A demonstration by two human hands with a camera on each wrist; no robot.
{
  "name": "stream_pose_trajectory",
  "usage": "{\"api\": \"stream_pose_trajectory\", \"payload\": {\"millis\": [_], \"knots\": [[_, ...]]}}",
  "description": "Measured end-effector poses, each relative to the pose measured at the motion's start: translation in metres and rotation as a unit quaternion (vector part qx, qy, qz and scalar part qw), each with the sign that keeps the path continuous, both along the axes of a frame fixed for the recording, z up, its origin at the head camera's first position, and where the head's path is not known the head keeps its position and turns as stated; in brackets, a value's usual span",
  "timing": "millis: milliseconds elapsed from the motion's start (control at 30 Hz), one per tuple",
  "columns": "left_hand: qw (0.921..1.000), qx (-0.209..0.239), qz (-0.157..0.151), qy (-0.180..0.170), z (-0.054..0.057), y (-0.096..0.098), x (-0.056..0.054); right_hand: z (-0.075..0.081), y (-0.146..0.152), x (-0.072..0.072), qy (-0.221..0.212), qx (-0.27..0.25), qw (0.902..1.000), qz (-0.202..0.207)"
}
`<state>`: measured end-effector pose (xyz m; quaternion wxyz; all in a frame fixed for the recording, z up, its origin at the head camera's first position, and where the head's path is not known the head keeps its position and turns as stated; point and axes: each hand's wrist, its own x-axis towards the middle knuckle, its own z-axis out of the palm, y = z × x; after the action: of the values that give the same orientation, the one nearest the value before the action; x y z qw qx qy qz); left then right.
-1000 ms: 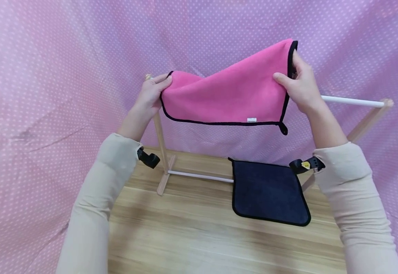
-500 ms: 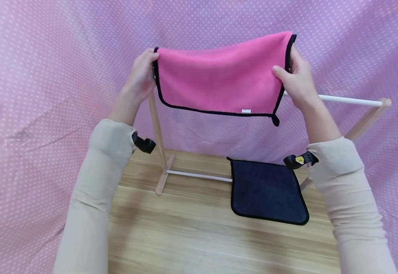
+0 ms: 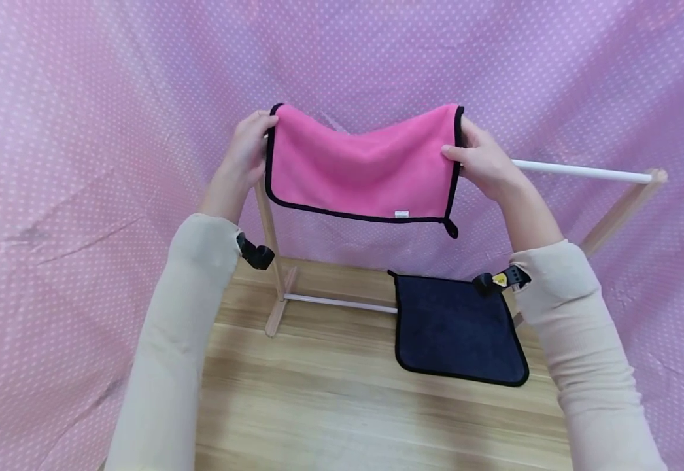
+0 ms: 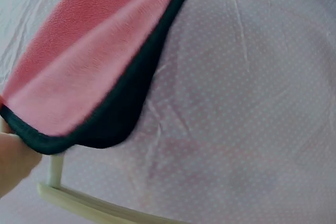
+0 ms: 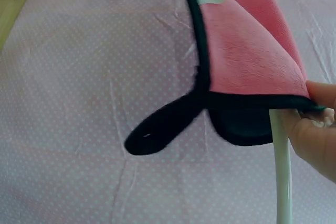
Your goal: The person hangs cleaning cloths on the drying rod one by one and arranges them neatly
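Pink cloth (image 3: 365,173) sags in the middle, hiding part of the white upper bar (image 3: 580,171); your left hand (image 3: 248,147) grips one side edge, your right hand (image 3: 485,160) pinches the other. A dark cloth (image 3: 458,333) lies below.

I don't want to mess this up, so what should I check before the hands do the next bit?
1. Left hand gripping the pink cloth: ok.
2. Right hand gripping its other end: ok.
3. Pink cloth straight along the top: not ok, it sags in the middle.
4. Pink cloth resting on the white top bar: cannot tell.
5. Corner loop hanging free: ok.
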<state>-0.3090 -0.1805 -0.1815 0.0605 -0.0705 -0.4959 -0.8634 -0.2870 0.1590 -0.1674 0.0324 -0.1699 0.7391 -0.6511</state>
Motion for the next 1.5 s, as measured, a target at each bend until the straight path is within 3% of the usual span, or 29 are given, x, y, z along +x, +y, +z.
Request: {"api": "stream_pose_trajectory", "payload": {"millis": [167,400,633,833,1100,1267,1500], "knots": [[0.9987,-0.004,0.029,-0.041,-0.013,-0.007,0.0,-0.004,0.0,0.005,0.027,0.032,0.9972,-0.061],[0.9966,-0.047,0.044,-0.053,-0.033,-0.01,0.003,-0.013,0.0,0.009,0.074,0.103,0.9753,-0.181],[0.998,-0.04,0.026,-0.041,-0.056,-0.01,0.006,-0.037,0.004,0.012,0.084,0.097,0.9768,-0.171],[0.9978,-0.061,0.006,-0.025,-0.071,-0.012,0.006,-0.052,0.009,0.01,0.113,0.146,0.9703,-0.157],[0.9978,-0.056,0.033,0.013,-0.069,-0.012,0.002,-0.053,0.003,0.004,0.191,0.101,0.9472,-0.237],[0.9965,-0.033,0.074,0.021,-0.061,-0.017,0.002,-0.05,-0.005,-0.001,0.188,0.071,0.945,-0.258],[0.991,-0.003,0.131,0.028,-0.058,-0.023,0.001,-0.047,-0.018,-0.006,0.195,0.086,0.9423,-0.258]]}}
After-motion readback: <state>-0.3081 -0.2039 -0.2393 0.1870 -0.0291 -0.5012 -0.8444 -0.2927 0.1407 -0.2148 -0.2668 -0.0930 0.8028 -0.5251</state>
